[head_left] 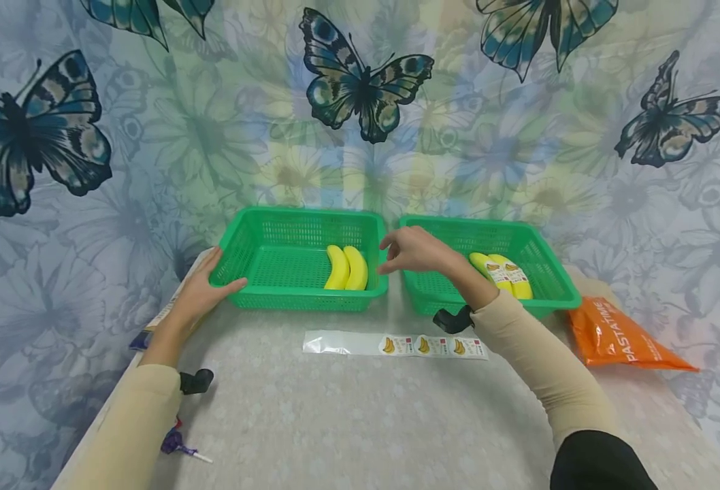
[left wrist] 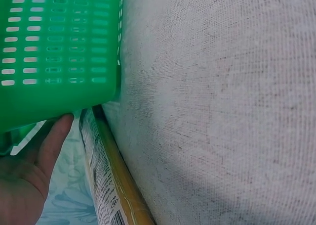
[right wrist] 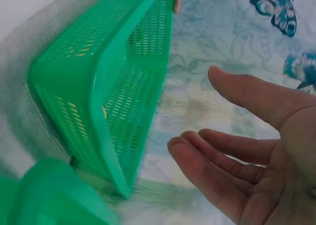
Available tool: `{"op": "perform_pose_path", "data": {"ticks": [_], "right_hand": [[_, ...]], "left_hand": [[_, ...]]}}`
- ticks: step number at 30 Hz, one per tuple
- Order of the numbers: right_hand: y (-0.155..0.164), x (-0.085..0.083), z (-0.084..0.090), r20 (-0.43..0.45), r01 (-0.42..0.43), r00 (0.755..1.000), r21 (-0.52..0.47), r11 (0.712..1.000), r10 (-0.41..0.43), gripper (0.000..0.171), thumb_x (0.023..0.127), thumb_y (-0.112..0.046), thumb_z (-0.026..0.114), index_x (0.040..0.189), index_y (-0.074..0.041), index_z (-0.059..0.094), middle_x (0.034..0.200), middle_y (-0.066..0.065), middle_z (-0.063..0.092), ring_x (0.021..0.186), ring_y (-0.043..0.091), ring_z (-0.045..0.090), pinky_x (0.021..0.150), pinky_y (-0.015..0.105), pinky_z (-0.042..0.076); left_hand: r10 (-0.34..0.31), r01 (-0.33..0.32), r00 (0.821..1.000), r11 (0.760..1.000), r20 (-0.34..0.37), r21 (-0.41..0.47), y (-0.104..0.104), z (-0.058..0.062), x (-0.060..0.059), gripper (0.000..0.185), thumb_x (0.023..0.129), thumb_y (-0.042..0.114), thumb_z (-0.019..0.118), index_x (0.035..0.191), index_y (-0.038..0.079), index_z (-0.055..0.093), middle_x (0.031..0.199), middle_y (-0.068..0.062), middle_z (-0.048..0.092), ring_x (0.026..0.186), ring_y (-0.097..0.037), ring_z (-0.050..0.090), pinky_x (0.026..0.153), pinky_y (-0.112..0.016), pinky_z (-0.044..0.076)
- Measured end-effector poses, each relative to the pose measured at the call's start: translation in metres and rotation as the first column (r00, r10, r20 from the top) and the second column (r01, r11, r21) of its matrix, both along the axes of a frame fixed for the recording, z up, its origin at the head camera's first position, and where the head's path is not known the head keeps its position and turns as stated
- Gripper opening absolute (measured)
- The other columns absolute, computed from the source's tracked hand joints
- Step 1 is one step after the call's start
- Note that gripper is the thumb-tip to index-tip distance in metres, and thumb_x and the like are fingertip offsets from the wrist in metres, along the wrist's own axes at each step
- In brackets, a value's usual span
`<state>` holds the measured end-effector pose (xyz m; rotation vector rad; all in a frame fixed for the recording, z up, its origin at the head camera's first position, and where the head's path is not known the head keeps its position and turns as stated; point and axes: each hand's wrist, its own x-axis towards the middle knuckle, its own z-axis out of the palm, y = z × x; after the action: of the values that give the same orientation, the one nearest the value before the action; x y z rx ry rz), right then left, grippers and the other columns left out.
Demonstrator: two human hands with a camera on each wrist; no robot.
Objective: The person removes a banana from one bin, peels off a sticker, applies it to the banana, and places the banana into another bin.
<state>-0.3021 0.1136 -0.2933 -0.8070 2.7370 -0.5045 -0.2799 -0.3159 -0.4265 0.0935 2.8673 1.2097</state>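
Note:
My left hand (head_left: 203,289) rests at the front left corner of the left green basket (head_left: 299,301), its thumb spread along the rim. In the left wrist view the thumb (left wrist: 55,141) touches the rim from outside. Two plain yellow bananas (head_left: 337,267) lie side by side in that basket, at its right end. My right hand (head_left: 418,248) hovers between the two baskets, empty, with thumb and fingers apart. Beneath its forearm, the right green basket (head_left: 556,303) holds two bananas (head_left: 507,272) with printed labels on them.
A clear strip with several banana labels (head_left: 424,346) lies in front of the baskets. An orange pasta bag (head_left: 629,333) sits at the right. A purple-wrapped lollipop (head_left: 176,442) lies near my left sleeve. A printed package (left wrist: 111,175) stands beside the left basket.

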Motion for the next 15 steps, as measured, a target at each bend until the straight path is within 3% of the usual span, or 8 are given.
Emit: {"op": "perform_pose_path", "data": {"ticks": [6, 15], "right_hand": [[-0.019, -0.027, -0.013, 0.079, 0.008, 0.997, -0.024, 1.000, -0.006, 0.053, 0.086, -0.038, 0.074, 0.128, -0.008, 0.063, 0.109, 0.007, 0.072, 0.093, 0.018, 0.068, 0.077, 0.032, 0.056], [-0.048, -0.059, -0.012, 0.141, 0.021, 0.990, 0.003, 1.000, -0.021, 0.053, 0.088, -0.037, 0.072, 0.129, -0.005, 0.062, 0.117, 0.014, 0.071, 0.096, 0.029, 0.071, 0.086, 0.039, 0.057]], "left_hand": [[-0.002, 0.002, 1.000, 1.000, -0.004, 0.025, -0.002, -0.003, 0.001, 0.102, 0.089, 0.057, 0.061, 0.157, 0.023, -0.006, 0.165, -0.005, -0.011, 0.149, -0.046, -0.003, 0.107, -0.078, 0.014], [0.010, -0.010, 1.000, 0.999, 0.012, 0.053, -0.002, -0.002, -0.001, 0.104, 0.087, 0.059, 0.063, 0.157, 0.025, -0.006, 0.165, -0.001, -0.012, 0.151, -0.042, -0.005, 0.109, -0.076, 0.013]]}}
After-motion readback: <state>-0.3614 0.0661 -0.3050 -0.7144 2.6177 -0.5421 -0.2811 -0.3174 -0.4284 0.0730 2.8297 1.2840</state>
